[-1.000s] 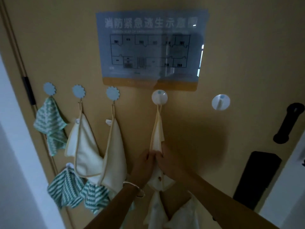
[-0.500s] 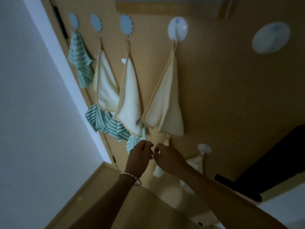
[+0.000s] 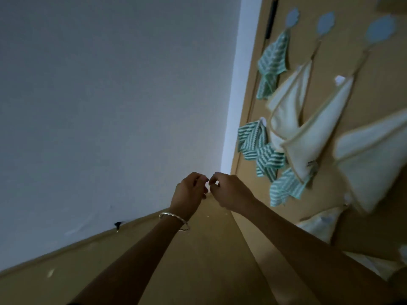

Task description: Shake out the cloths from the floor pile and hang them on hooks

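Here, left hand (image 3: pixel 189 193) curled, right hand (image 3: pixel 230 193) curled

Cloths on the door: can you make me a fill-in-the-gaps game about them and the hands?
1. The bracelet sits on the ___ wrist.
2. The striped cloth nearest the wall is white and ___.
3. The left hand and the right hand are curled and hold no ___.
4. The flower-shaped hooks along the top are coloured ___.

Missing words: left, green, cloth, blue.
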`<state>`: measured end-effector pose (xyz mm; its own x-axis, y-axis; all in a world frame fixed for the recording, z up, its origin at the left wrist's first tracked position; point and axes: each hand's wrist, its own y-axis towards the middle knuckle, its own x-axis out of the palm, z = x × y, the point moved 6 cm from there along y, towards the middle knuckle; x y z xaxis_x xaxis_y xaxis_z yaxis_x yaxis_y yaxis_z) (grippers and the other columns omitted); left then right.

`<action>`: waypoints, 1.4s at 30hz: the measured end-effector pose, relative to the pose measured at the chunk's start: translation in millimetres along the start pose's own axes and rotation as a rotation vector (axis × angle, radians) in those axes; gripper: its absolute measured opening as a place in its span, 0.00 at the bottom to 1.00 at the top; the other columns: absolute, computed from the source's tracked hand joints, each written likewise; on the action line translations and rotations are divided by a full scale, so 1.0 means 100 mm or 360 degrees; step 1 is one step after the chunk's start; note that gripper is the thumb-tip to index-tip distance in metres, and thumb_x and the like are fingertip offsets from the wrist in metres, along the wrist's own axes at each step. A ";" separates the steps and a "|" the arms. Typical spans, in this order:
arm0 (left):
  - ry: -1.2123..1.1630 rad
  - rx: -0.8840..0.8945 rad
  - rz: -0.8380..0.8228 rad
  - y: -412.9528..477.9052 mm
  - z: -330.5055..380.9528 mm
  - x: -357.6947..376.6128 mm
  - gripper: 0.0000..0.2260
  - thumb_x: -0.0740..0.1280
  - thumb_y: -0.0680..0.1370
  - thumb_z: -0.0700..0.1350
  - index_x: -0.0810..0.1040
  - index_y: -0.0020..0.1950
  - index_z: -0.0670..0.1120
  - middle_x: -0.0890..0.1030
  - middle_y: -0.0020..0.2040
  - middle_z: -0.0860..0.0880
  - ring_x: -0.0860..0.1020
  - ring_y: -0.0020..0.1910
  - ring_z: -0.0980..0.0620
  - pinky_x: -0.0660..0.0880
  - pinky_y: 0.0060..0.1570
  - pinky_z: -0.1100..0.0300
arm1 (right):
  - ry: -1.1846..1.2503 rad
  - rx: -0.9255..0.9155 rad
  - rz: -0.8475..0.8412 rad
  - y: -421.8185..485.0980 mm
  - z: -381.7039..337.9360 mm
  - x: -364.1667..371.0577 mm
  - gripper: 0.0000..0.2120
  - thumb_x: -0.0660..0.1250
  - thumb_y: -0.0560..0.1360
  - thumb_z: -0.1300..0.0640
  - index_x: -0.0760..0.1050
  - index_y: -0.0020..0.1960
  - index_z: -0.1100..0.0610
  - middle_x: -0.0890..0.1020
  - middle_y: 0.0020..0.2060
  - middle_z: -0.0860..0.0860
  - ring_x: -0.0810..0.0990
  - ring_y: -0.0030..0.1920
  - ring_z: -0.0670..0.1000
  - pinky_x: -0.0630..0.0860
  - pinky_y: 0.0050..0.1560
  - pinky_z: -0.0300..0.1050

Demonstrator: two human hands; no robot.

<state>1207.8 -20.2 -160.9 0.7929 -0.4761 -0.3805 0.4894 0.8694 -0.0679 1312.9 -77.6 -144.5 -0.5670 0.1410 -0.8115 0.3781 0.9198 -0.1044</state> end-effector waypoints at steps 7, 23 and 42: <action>0.0034 -0.0199 0.0415 -0.27 -1.03 -2.13 0.10 0.57 0.81 0.46 0.77 0.53 0.46 0.80 0.40 0.49 0.78 0.38 0.53 0.74 0.39 0.61 | -0.0153 -0.0427 -0.0342 0.43 -1.90 1.21 0.13 0.57 0.79 0.54 0.73 0.60 0.53 0.81 0.48 0.51 0.80 0.43 0.51 0.77 0.45 0.46; -0.0122 -0.0675 0.1105 -1.52 -2.99 -5.43 0.08 0.61 0.78 0.41 0.78 0.44 0.48 0.79 0.35 0.52 0.78 0.34 0.54 0.73 0.35 0.59 | -0.0575 -0.1202 -0.0975 0.14 -5.24 4.09 0.16 0.57 0.79 0.52 0.71 0.65 0.54 0.78 0.59 0.54 0.77 0.55 0.54 0.76 0.53 0.49; 0.0069 -0.1067 0.1795 -1.79 -4.27 -8.78 0.06 0.63 0.77 0.39 0.80 0.46 0.46 0.76 0.35 0.54 0.77 0.40 0.49 0.69 0.41 0.59 | -0.0542 -0.1927 -0.1464 0.66 -8.65 6.39 0.15 0.57 0.80 0.53 0.73 0.63 0.56 0.79 0.57 0.55 0.78 0.54 0.54 0.76 0.53 0.47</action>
<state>268.8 298.7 -208.4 0.6265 0.5449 -0.5573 -0.7149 0.6866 -0.1324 342.5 389.3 -173.2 -0.0137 -0.5489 -0.8358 -0.8826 0.3996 -0.2479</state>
